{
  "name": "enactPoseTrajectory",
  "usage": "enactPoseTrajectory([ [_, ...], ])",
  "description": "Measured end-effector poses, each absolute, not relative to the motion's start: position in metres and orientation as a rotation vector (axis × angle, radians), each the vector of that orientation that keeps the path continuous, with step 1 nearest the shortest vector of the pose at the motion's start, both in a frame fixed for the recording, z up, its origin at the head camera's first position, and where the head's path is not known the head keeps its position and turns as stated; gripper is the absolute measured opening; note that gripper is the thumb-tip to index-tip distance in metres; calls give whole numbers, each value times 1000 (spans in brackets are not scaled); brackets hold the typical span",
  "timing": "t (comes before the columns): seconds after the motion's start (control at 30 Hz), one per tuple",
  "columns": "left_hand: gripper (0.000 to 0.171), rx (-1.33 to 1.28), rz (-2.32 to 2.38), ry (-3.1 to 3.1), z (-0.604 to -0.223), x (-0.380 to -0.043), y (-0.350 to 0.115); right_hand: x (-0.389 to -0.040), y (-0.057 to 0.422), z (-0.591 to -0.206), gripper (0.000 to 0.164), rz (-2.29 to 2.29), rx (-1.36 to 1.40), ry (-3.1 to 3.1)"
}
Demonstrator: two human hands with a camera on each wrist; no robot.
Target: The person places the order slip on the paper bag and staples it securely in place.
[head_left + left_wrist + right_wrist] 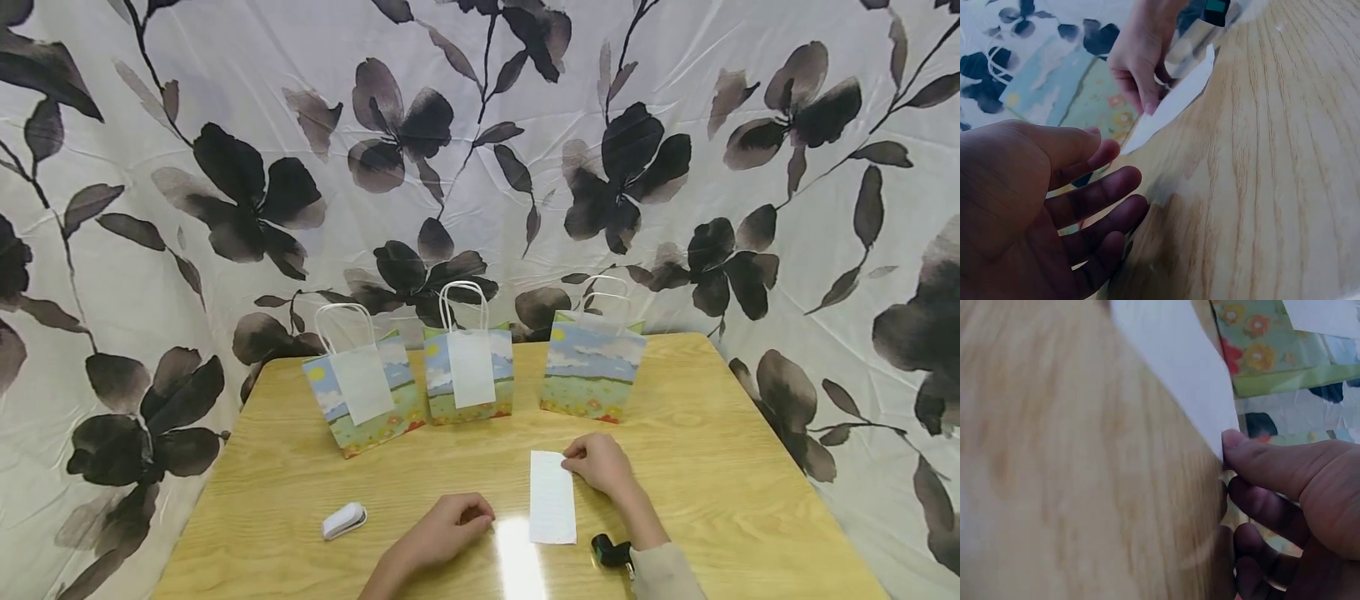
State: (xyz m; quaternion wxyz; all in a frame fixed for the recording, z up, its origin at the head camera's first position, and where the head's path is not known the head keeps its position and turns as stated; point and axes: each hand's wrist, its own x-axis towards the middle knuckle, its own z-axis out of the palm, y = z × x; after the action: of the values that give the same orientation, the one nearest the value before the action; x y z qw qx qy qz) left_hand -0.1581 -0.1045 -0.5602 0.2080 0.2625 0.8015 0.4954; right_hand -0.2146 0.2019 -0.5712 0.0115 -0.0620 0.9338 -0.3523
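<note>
- From the head, the right hand [602,463] pinched the top right corner of a white paper slip [551,500] with its thumb and finger. The slip was on the table [720,467], in front of the right bag [592,371].
- The left hand [453,525] was near the slip but apart from it, with nothing in it and its fingers loosely bent. A small white stapler [345,521] (at least, it looked like one) lay to its left.
- Three paper bags stood at the back, with blue sky and green grass on them. The left bag [405,396] had a white sheet [362,383] on its front, and the middle bag [504,375] had a white card [471,371]. What was inside the bags was hidden.
- From the left wrist, the left hand's fingers were a bit bent and spread, with gaps between them. Past them, the right hand held the slip, which looked slanted and a little curved.
- From the right wrist, the right thumb pressed on the slip's corner, and the other fingers curled below. Parts of the flowery bags showed beside it.
</note>
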Motion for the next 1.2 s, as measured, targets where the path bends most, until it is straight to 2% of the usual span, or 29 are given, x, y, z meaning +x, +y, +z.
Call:
enactPoseTrajectory([
  [0.2, 20, 720, 1433, 2209, -563, -152, -107, -213, 201, -563, 10, -1089, -281, 2864],
  [0.4, 21, 725, 1436, 2187, -564, -151, -104, -205, 210, -549, 7, -1290, -215, 2761],
  [0.6, 20, 723, 1394, 2211, -563, -154, -105, -207, 213, -531, 14, -1389, -181, 2755],
  [0.77, 19, 734, 1360, 2244, -561, -157, -107, -209, 217, -511, 5, -1392, -217, 2803],
  [1.2, 24, 744, 1289, 2188, -546, -177, -106, -212, 240, -479, 4, -1386, -363, 2886],
])
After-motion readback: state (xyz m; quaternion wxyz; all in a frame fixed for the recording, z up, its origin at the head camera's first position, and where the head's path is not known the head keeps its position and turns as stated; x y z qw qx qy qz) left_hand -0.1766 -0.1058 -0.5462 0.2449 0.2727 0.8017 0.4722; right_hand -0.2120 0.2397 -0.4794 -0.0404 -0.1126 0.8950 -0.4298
